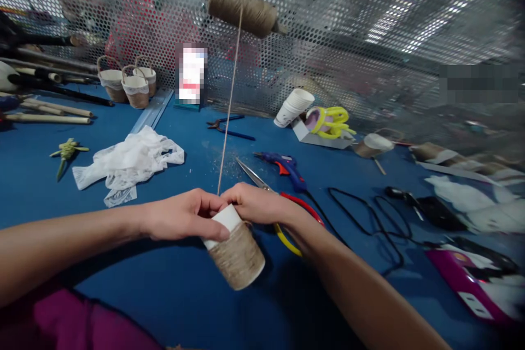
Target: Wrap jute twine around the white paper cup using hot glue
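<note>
Tilted over the blue table is a white paper cup [238, 254] whose lower part is wrapped in brown, bark-like twine. My left hand [184, 216] grips its white rim, thumb on the outside. At the cup's far side my right hand [256, 203] is closed, with its fingertips mostly hidden; twine [230, 104] runs down to them from a spool [241, 9] hung on the mesh. Scissors [256, 176] with red and yellow handles lie partly under my right wrist. Just beyond them rests a blue glue gun [285, 167].
White lace [133, 158] lies on the left, near small handled baskets [135, 90]. Pliers [232, 127] sit in the middle. Stacked paper cups [293, 106] and yellow-handled scissors [332, 120] stand at the back. Black cable [371, 208] and a purple power strip [463, 284] are at right.
</note>
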A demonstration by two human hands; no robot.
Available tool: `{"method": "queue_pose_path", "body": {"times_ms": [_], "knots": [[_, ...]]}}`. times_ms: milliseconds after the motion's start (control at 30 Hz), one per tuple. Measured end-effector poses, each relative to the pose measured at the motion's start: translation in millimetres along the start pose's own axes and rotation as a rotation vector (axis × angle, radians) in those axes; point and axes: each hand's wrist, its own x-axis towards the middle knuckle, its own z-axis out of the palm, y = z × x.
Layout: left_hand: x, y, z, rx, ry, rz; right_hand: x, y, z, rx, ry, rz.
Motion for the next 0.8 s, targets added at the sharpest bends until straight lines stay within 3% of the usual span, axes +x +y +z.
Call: {"method": "queue_pose_path", "body": {"times_ms": [67, 233, 333, 467, 600, 700, 800], "knots": [[-0.9, 0.6, 0.4, 0.028, -0.035, -0.015, 1.8, -1.4, -1.6, 0.057, 0.017, 0.007], [1.8, -0.6, -3.2, 0.051, -0.003, -0.017, 19.1, -5.3, -11.1, 0.163, 0.433, -0.007], [4.5, -3.2, -5.7, 0.042, 0.048, 0.007, 22.2, -9.8, -19.2, 0.137, 0.564, -0.001], [6.4, -6.9, -7.1, 0.051, 0.117, 0.056, 5.1, -12.7, -35.0, -0.021, 0.727, 0.112], [8.2, -9.5, -10.9, 0.121, 0.238, 0.14, -27.2, 3.5, -55.4, -0.223, 0.896, 0.33], [10.8, -11.9, -15.7, 0.171, 0.342, 0.216, -47.8, 28.7, -63.6, -0.371, 0.931, 0.522], [13.3, -15.2, -19.3, 0.214, 0.365, 0.245, -55.3, 55.3, -62.3, -0.397, 0.84, 0.652]]}}
